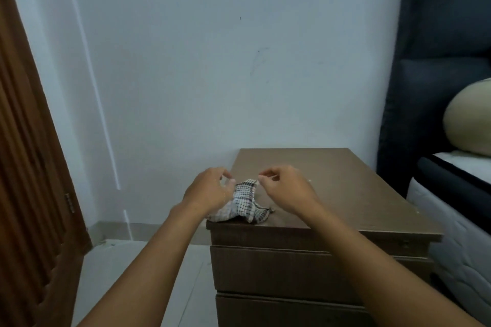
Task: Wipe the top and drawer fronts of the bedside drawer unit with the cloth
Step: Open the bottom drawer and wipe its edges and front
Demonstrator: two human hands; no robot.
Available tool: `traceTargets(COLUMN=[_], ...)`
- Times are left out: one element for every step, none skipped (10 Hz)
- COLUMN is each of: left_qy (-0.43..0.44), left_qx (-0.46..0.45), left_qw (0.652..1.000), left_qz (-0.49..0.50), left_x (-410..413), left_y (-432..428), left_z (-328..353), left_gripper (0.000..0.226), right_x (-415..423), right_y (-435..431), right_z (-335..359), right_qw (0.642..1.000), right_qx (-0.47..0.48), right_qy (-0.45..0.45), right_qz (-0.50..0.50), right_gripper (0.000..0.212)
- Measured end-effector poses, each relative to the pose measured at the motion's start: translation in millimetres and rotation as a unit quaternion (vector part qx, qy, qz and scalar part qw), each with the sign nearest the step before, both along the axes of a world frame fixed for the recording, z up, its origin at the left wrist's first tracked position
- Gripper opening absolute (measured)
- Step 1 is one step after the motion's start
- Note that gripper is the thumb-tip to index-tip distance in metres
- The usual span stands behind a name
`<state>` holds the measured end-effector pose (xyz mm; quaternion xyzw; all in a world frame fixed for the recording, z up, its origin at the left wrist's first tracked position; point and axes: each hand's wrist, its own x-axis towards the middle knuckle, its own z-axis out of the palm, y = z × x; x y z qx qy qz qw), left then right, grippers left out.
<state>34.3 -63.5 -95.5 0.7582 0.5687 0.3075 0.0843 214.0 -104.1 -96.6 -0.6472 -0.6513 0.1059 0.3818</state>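
The brown bedside drawer unit stands against the white wall. Its flat top faces me, with an upper drawer front and a lower drawer front below it. A crumpled checked cloth lies on the front left corner of the top. My left hand rests on the cloth's left side with its fingertips pinching the upper edge. My right hand is just right of the cloth, thumb and forefinger pinched on its raised top corner. Part of the cloth is hidden under my left hand.
A brown wooden door runs along the left. Right of the unit is a bed with a white mattress, a beige pillow and a dark padded headboard. Pale floor tiles lie left of the unit.
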Motion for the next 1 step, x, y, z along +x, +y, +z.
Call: traceTargets(left_qy=[-0.016], left_qx=[0.034], left_qw=[0.999], left_qz=[-0.032], left_x=[12.8], left_y=[-11.3], left_z=[42.7], left_gripper=[0.028], right_x=[11.0], right_y=[-13.1], right_z=[38.3], right_qw=[0.998], right_qx=[0.053], right_qy=[-0.008], right_qz=[-0.019], right_gripper=[0.033])
